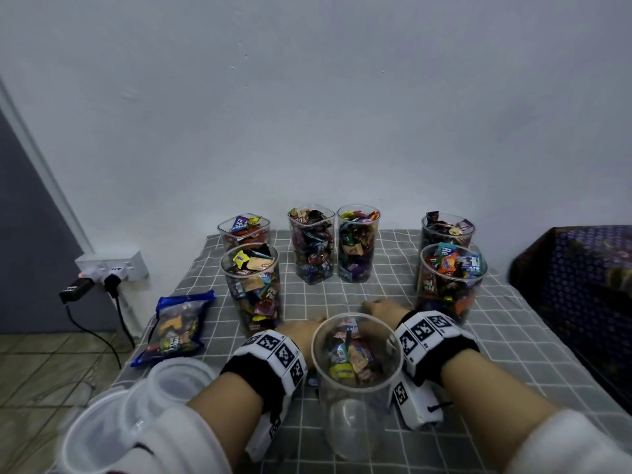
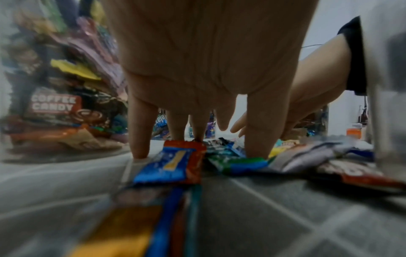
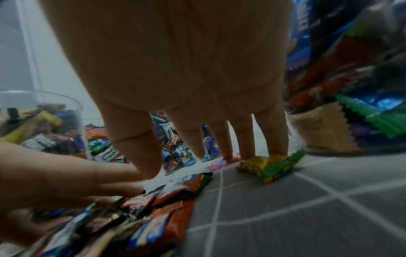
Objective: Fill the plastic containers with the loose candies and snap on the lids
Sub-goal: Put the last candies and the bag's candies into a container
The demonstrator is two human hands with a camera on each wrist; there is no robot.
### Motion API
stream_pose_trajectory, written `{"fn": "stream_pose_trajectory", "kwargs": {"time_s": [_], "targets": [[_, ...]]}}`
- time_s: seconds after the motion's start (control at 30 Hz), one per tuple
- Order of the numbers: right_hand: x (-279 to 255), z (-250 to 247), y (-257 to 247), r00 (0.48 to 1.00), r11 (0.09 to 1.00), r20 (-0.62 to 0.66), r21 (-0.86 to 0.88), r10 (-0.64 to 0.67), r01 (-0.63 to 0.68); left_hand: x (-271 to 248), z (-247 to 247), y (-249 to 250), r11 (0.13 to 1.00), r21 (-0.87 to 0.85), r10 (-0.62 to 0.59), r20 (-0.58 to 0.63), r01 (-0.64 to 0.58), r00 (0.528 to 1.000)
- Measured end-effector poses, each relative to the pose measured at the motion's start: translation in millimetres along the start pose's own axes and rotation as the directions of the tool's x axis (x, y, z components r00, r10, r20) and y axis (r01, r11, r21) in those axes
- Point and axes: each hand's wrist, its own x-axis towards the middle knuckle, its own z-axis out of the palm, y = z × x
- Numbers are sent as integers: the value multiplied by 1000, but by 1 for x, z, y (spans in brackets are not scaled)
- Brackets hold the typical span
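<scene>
Nearest the camera, a clear cup (image 1: 355, 378) stands near the table's (image 1: 478, 378) front edge, partly filled with candies. Behind it both hands press down on the loose candies (image 2: 237, 161) on the cloth: left hand (image 2: 206, 69) with fingers spread and straight, fingertips on wrappers; right hand (image 3: 175, 69) likewise, fingertips on a yellow-green candy (image 3: 270, 165). Neither grips anything. Six filled cups (image 1: 253, 285) stand nearer the back edge
</scene>
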Motion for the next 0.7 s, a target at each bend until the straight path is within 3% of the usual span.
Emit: {"fn": "stream_pose_trajectory", "kwargs": {"time_s": [0.27,0.5,0.7], "targets": [[-24,3,1,982,991,131,22,-136,134,15,15,-8,992,116,40,39,-44,998],[-39,12,3,972,966,26,-109,-234,235,-15,-1,0,987,160,-12,-24,15,1000],[-50,11,5,970,956,-20,-173,-242,235,-25,-3,2,984,176,-13,-90,29,996]]}}
